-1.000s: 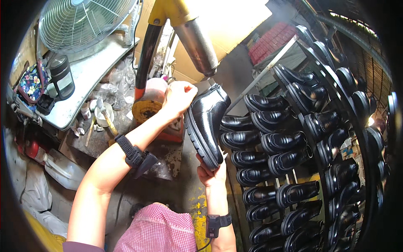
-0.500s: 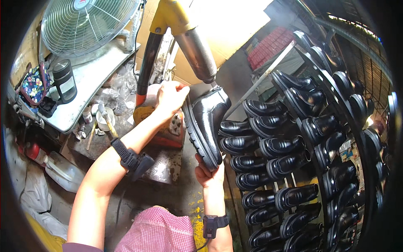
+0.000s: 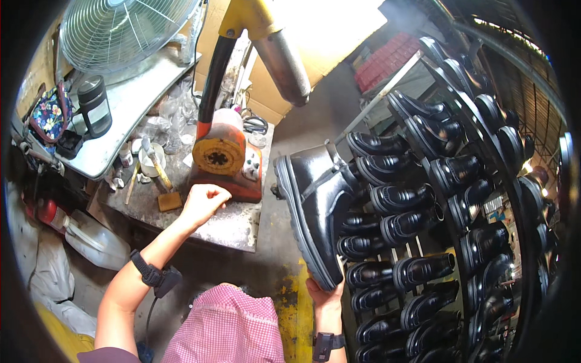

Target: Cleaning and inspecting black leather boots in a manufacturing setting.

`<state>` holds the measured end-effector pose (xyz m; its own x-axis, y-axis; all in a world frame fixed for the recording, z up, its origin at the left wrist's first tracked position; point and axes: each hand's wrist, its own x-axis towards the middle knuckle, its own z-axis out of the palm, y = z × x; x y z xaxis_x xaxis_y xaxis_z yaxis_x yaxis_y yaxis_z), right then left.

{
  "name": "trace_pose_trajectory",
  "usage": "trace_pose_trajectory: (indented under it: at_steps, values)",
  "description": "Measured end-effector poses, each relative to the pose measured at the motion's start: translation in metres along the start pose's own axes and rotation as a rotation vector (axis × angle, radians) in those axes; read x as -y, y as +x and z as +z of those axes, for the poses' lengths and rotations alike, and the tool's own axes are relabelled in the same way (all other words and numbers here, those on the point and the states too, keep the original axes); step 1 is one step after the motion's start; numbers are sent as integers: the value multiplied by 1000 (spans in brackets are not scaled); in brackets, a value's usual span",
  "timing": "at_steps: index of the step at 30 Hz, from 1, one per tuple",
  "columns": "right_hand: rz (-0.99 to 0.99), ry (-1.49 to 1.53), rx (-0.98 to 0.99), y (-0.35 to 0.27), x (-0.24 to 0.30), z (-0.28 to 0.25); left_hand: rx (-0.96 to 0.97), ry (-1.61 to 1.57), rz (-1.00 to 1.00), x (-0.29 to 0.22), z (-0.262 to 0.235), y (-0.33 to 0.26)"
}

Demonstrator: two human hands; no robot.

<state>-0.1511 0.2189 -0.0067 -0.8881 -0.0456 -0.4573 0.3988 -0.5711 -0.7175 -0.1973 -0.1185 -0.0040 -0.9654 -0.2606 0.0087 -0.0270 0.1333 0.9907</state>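
A glossy black boot (image 3: 324, 199) stands on end in my right hand (image 3: 325, 293), its thick ridged sole facing left. The fingers wrap the boot's lower end, and its shaft points up and right. My left hand (image 3: 206, 204), fingers curled in, hovers over the front of the worktable (image 3: 233, 233); whether it holds anything small is hidden. Just behind it sits an orange-red machine base (image 3: 248, 181) with a round yellow front. Above, a hot-air gun with a yellow body and metal barrel (image 3: 281, 66) points down, apart from the boot.
Racks of black boots (image 3: 417, 230) fill the right side, close to the held boot. On the worktable lie a brush (image 3: 156, 163), a tan block (image 3: 170, 201) and scissors (image 3: 255, 124). A large fan (image 3: 124, 30) and a dark bottle (image 3: 94, 106) stand at the back left.
The boot has moved from under the barrel toward me and the right, held by my right hand. My left hand has left the boot's sole side and come down left over the table.
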Motion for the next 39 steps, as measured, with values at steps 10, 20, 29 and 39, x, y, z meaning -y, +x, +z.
trace_pose_trajectory:
  at_steps: [10,20,29,39]
  values:
    - [114,113,1,-100,-19,-63,484,-230,-209,-33,87,-65]
    - [-50,-719,5,-107,-13,-31,9,-776,-324,9,35,-159]
    - [-47,-980,621,26,-121,156,-325,-537,-576,82,-125,-245]
    - [-528,-1313,494,132,-245,289,-536,-593,-770,129,-145,-299]
